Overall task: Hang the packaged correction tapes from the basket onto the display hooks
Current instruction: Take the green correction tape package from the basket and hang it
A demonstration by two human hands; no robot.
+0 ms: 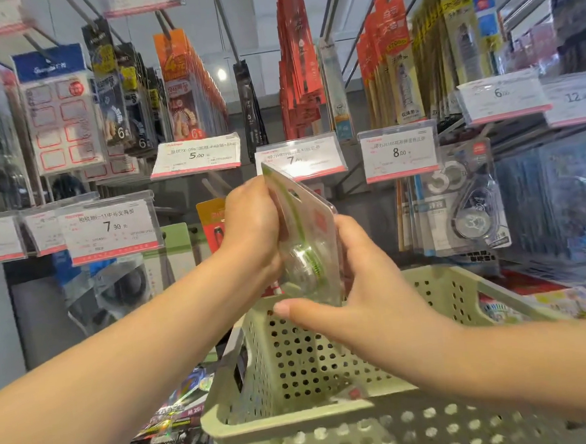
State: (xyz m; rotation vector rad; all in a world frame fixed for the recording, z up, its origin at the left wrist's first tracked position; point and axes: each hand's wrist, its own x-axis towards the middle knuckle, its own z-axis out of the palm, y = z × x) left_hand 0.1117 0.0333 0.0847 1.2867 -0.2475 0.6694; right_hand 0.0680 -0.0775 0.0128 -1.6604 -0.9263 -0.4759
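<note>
Packaged correction tape [306, 234], green-trimmed blister pack, was held tilted above the perforated basket [327, 357]: left hand [251, 231] fingers curled round its back, right hand [353, 280] gripping its lower edge.

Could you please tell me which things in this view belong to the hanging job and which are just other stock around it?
Belongs to the job:
- packaged correction tape, held by the left hand and right hand
- green perforated basket
- price tag marked 7, just behind the pack

Just around it:
- label sheets
- price tag marked 8.00
- dark correction tape pack already hanging
</note>
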